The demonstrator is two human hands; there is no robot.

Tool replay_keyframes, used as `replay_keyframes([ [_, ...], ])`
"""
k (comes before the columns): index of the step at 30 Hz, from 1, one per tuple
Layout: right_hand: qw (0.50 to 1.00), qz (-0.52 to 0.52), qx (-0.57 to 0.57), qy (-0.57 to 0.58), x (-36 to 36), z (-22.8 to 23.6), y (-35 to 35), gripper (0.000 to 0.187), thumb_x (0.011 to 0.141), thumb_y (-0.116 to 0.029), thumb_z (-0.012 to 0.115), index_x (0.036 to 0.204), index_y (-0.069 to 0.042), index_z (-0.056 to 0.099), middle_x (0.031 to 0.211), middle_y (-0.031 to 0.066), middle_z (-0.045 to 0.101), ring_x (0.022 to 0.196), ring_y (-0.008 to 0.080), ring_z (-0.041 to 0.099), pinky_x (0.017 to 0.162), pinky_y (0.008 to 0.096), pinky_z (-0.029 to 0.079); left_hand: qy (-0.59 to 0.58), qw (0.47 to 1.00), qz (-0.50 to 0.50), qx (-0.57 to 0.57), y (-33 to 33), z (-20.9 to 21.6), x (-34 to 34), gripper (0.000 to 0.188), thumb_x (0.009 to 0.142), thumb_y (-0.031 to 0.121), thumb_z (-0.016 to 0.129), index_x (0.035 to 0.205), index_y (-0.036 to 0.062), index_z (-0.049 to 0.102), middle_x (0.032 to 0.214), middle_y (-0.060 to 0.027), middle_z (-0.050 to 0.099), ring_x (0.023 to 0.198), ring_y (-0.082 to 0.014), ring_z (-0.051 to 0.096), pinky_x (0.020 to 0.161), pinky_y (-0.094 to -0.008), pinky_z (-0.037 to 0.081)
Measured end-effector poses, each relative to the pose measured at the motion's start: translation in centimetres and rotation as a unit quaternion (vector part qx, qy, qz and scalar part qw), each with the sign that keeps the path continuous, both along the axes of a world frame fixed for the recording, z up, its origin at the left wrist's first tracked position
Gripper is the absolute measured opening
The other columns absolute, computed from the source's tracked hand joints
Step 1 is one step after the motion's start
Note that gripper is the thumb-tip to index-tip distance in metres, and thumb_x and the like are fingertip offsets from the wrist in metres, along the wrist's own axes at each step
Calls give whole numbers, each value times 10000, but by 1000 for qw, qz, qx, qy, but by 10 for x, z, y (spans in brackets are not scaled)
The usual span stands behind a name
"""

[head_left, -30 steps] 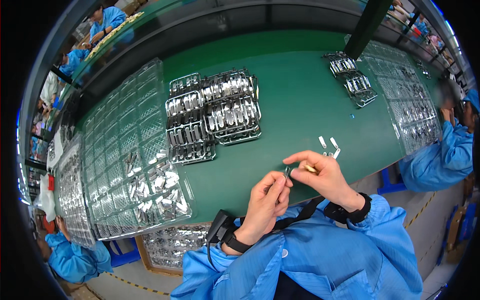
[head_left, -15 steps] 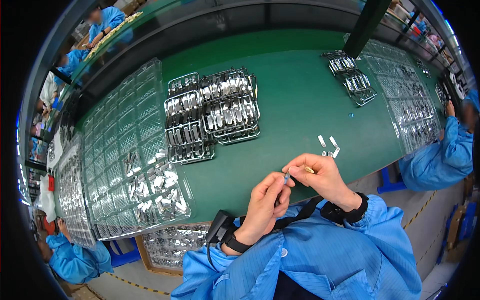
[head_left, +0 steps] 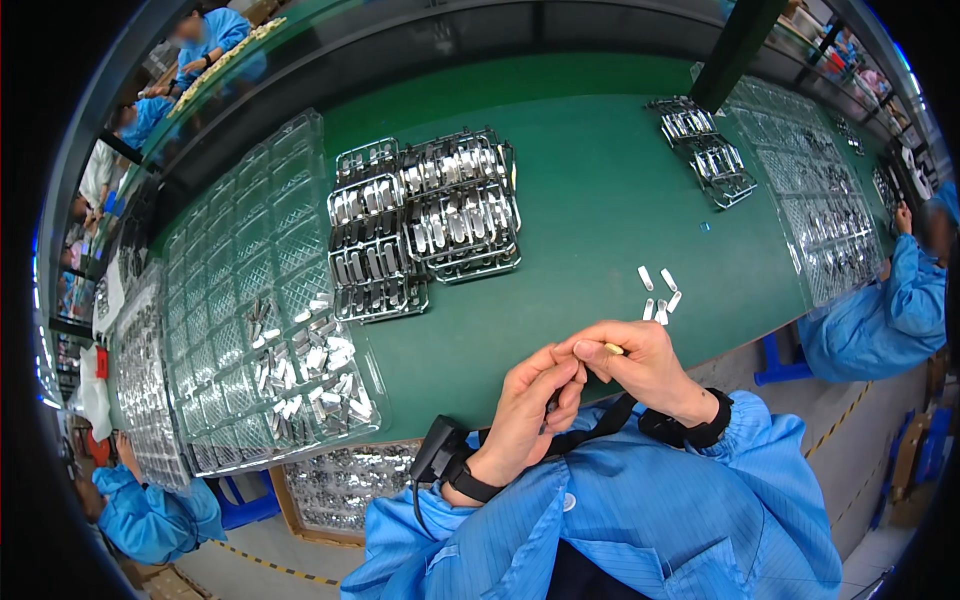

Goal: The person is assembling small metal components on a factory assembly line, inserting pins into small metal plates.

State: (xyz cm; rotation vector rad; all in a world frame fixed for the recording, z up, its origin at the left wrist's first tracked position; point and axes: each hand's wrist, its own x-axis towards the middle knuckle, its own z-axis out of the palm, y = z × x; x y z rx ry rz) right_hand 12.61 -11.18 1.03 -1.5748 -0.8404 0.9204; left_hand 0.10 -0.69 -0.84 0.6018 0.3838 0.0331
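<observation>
Shifted slightly bodyward, right hand (head_left: 648, 368) met left hand (head_left: 530, 405), perhaps for steadiness; I couldn't tell what, if anything, either gripped

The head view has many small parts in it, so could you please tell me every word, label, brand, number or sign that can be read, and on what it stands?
None: no word, label, brand or number can be read.
Loose silver pieces and framed silver parts: too small to tell any markings.
Red item at far left: too blurred to tell.
Striped floor tape: black and yellow, no wording visible.
</observation>
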Motion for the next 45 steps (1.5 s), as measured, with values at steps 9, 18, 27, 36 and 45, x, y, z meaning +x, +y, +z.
replay_keyframes([
  [9,952,-39,22,-303,0,-8,-7,181,820,-119,580,949,-14,507,820,123,520,671,248,496,578,325,403,-7,1000,14,-2,1,0,1,178,943,211,416,870,57,467,605,19,374,435,-35,277,377,-173,195],
  [18,927,-29,92,-361,-2,-12,-7,149,766,-99,641,857,-28,546,697,74,507,626,238,449,544,334,371,-4,1000,29,-1,-1,-1,1,201,960,230,387,876,62,457,598,30,356,437,-30,264,381,-176,192],
  [27,929,-33,90,-357,-3,-13,-6,132,770,-96,636,847,-29,552,689,67,503,617,231,439,539,330,368,-2,1000,25,4,-1,-2,0,190,961,224,380,871,69,446,601,26,347,435,-35,264,379,-179,191],
  [36,934,-55,87,-343,-6,-17,-5,127,779,-91,631,850,-24,550,692,71,512,615,221,451,540,321,376,-3,1000,29,12,-1,-2,1,191,958,226,389,856,73,439,589,34,321,430,-31,246,373,-179,179],
  [45,935,-150,17,-322,12,-10,-4,118,840,-119,579,870,-10,542,697,85,509,600,201,486,535,301,386,8,999,31,25,-2,2,-6,196,954,210,397,825,68,440,576,42,294,430,-25,236,371,-177,175],
])
